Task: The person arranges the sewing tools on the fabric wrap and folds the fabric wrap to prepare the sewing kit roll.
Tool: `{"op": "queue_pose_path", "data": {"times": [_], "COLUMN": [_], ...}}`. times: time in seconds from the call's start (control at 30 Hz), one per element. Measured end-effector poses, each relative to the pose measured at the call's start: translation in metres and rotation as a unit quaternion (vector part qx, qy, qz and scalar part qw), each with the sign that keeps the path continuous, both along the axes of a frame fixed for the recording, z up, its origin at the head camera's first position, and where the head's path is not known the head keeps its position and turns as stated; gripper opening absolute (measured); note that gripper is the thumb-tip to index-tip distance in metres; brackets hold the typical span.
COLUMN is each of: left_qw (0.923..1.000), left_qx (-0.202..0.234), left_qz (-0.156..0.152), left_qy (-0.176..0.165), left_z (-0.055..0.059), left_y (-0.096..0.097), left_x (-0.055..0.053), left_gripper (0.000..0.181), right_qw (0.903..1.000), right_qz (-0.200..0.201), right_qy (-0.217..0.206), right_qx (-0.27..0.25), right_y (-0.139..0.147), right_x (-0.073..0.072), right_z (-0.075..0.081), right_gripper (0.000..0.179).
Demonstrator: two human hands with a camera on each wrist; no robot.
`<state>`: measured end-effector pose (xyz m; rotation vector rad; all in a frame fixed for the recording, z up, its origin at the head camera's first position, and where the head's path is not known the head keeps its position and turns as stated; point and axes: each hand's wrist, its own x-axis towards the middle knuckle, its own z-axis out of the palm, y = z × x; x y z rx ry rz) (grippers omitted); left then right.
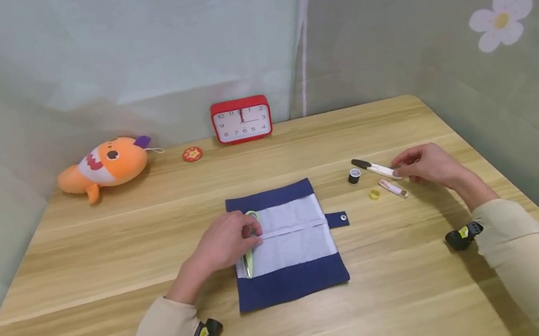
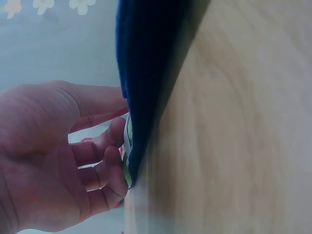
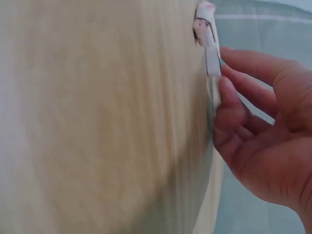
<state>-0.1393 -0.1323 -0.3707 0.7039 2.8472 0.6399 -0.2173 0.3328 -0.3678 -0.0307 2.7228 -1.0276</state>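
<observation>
Pouch (image 1: 302,245): unfolded on the desk (image 1: 106,262).
Left hand (image 1: 225,239): fingers curled round green scissors (image 1: 249,264), on the pouch's left part.
Right hand (image 1: 428,165): fingers at the white tool (image 1: 379,169), right of the pouch; pinching or only touching, cannot tell.
Apparently done: pouch opened.
Probably left: white tool, spool (image 1: 354,177), yellow ring (image 1: 374,194), pink-white strip (image 1: 391,188), all right of the pouch.

Red clock (image 1: 241,121), approx. 11 o'clock from head-view ctr.: dial nos. 1–11 legible, 12 part. obscured. Thread spool (image 1: 354,177), approx. 3 o'clock: label illeg.
</observation>
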Motion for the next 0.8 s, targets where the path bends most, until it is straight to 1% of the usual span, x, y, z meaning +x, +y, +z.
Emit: {"op": "queue_pose_path", "data": {"times": [0.1, 0.2, 0.4, 0.53, 0.7, 0.8], "left_qw": [1.0000, 1.0000, 0.9999, 0.9999, 0.9999, 0.9998], "left_qx": [0.003, 0.008, 0.013, 0.011, 0.012, 0.012], "left_qz": [0.001, -0.001, -0.002, -0.002, 0.000, 0.007], "left_qy": [-0.001, 0.002, 0.001, 0.000, -0.007, -0.013], "left_z": [0.000, 0.000, -0.001, 0.000, 0.001, 0.002], "left_y": [-0.001, -0.002, -0.002, -0.001, 0.001, 0.000], "left_x": [0.001, 0.001, 0.001, 0.002, 0.002, 0.003], "left_gripper": [0.004, 0.005, 0.004, 0.005, 0.004, 0.004], "right_qw": [0.9996, 0.9994, 0.9979, 0.9963, 0.9962, 0.9959], "right_qz": [-0.004, 0.004, 0.034, 0.052, 0.063, 0.072], "right_qy": [0.025, 0.033, 0.031, 0.027, 0.031, 0.037], "right_qx": [0.010, 0.000, -0.045, -0.062, -0.050, -0.041], "right_y": [-0.010, -0.022, -0.045, -0.056, -0.063, -0.066], "right_x": [-0.001, -0.002, -0.002, -0.003, -0.005, -0.006], "right_z": [0.002, 0.003, 0.004, 0.002, 0.000, 0.000], "right_gripper": [0.039, 0.037, 0.034, 0.034, 0.035, 0.035]}}
